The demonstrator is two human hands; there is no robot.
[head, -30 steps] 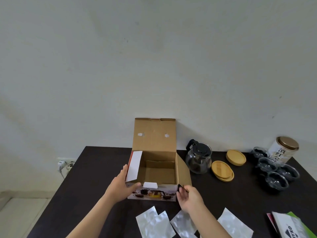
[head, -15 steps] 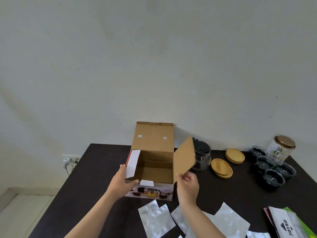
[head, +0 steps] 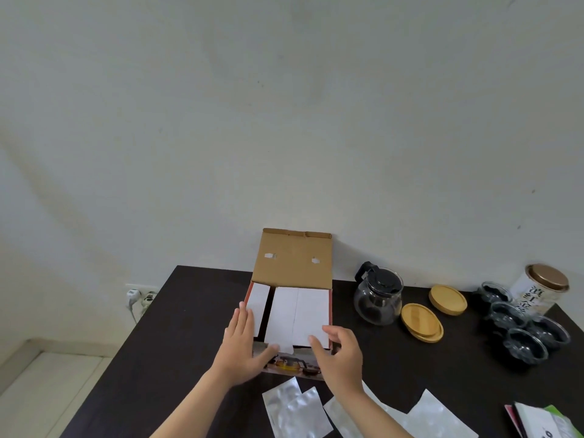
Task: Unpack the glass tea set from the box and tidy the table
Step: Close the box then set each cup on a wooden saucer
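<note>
Bare forearms, no sleeves, two hands (head: 240,346)

The dark wooden bench (head: 177,358) carries a brown cardboard box (head: 292,270), glass teapot (head: 377,295), round bamboo lids (head: 422,320), glass cups (head: 524,330), a gold-lidded tin (head: 542,289) and silvery plastic wrappers (head: 295,409).

Dark table (head: 177,358) against plain pale wall (head: 284,121). White wall socket (head: 139,297) with plugs low on wall, left of table's far corner. Pale floor (head: 47,390) at near left. Tin canister (head: 542,289) with bronze lid and printed characters at far right of table. Packets (head: 543,420), white, green and pink, at near right table edge, partly cut off.
</note>
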